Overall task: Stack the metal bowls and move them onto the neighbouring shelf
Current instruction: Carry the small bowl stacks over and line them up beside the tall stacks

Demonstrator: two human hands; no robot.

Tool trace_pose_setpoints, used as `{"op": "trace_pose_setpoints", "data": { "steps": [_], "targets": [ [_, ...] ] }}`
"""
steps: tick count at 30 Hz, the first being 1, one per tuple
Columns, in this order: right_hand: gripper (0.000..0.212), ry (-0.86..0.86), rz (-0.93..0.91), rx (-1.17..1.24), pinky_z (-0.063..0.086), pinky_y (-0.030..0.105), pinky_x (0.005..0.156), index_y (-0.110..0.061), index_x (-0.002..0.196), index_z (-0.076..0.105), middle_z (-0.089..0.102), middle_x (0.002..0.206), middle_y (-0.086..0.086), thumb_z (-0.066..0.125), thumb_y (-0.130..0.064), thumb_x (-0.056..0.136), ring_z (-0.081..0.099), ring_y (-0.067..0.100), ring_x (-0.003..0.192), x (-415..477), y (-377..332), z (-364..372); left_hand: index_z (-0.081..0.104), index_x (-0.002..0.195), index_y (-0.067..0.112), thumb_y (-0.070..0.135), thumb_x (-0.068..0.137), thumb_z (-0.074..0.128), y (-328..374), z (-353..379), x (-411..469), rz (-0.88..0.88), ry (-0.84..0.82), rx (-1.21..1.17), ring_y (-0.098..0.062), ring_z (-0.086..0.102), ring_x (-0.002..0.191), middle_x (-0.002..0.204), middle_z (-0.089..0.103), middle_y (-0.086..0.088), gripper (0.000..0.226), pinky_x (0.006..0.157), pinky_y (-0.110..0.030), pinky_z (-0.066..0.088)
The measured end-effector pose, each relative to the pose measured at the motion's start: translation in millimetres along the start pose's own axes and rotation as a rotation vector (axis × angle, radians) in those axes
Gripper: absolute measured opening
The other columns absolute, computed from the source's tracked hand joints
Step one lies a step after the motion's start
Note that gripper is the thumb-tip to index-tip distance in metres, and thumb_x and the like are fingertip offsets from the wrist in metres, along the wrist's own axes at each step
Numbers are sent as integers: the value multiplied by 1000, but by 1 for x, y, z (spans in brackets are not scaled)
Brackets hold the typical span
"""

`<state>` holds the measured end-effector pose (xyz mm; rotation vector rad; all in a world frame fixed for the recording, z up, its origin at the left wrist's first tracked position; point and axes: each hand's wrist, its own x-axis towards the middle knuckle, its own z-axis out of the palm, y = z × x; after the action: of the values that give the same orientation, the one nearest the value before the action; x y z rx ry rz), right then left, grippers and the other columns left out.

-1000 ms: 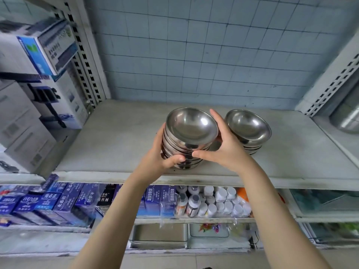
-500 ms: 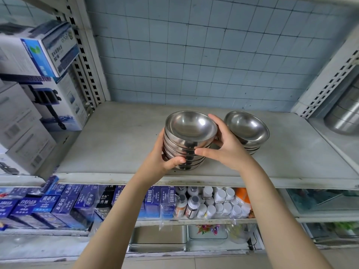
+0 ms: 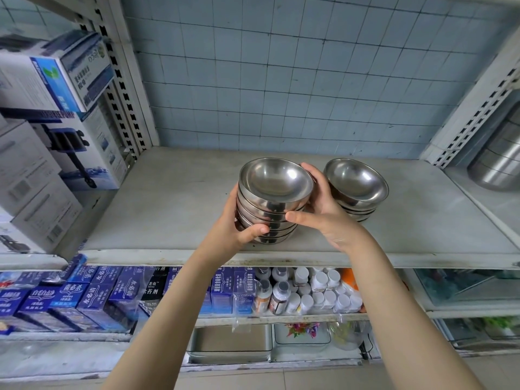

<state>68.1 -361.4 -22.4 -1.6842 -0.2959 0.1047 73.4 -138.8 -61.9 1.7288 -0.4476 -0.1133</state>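
Hands both clamp tall bowl stack (image 3: 271,204) on shelf (image 3: 168,204): left grip (image 3: 236,229) near-left, right grip (image 3: 320,209) right; shorter stack (image 3: 356,187) just right.

Cardboard boxes (image 3: 50,153) stacked left; blue cartons (image 3: 84,294) and white-capped bottles (image 3: 318,288) below, labels perhaps medicinal.

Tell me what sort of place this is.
Probably a small shop or stockroom: slotted metal shelving, rows of blue boxed goods, white-capped bottles and cartons around the metal bowls.

Pale blue tiled wall (image 3: 281,80), white perforated uprights (image 3: 123,80) — daylight
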Motion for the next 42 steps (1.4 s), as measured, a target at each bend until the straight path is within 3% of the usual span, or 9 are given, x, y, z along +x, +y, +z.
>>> {"op": "trace_pose_setpoints", "data": {
  "steps": [3,8,14,17,20,25,30,37,42],
  "targets": [
    [114,-2,30,61,44,23,105,-38,146,27,44,147,-5,95,-44,55,50,6,132,-1,-2,2,20,152,26,59,68,77,0,-1,0,-11,-6,1,-7,49,131,143,49,8,107,112,-37,39],
    [108,47,4,111,40,26,112,-34,147,31,49,142,-11,93,-39,59,50,0,131,-1,0,6,20,152,25,53,71,78,0,-1,0,-30,-17,-2,-9,50,130,142,50,6,104,111,-35,41],
    [116,49,35,137,46,22,102,-39,146,30,54,139,-13,95,-51,51,52,0,129,-2,1,7,14,154,25,44,71,83,-4,-5,1,-59,-39,26,-12,46,135,148,44,2,109,114,-43,37],
    [109,46,52,137,48,27,101,-39,143,34,65,121,-20,95,-41,53,61,-3,116,-3,2,6,5,154,35,37,63,91,-8,-11,1,-130,-73,72,-9,46,133,149,41,5,126,113,-41,39],
    [82,81,43,132,46,33,106,-38,134,46,64,125,-21,83,-28,61,59,-1,120,-4,1,7,21,150,32,29,59,94,-10,-10,0,-154,-32,85,-8,55,123,134,55,9,116,107,-36,46],
    [86,76,2,135,49,21,91,-32,141,42,61,132,-13,81,-26,65,59,-1,119,-17,-11,5,35,139,31,20,58,94,7,-4,-10,-126,29,91,0,58,113,123,59,13,100,83,-6,46],
    [74,74,-67,122,51,19,87,-29,144,40,69,110,-14,69,-7,80,67,2,99,-45,-29,-13,40,136,33,31,54,93,39,9,-20,-84,20,109,5,58,110,120,61,17,97,90,-10,44],
    [99,151,-92,161,56,37,90,-30,148,42,65,131,0,91,-44,63,61,22,123,-118,-62,-65,42,138,39,41,50,92,95,75,-37,21,15,123,2,59,111,121,63,18,102,92,-15,47],
    [92,245,-110,187,57,43,88,-34,141,49,69,119,-3,92,-47,61,65,21,116,-197,-83,-136,40,143,34,39,54,92,139,165,-35,107,-85,105,-1,58,116,126,61,16,103,97,-22,49]
  ]
}}
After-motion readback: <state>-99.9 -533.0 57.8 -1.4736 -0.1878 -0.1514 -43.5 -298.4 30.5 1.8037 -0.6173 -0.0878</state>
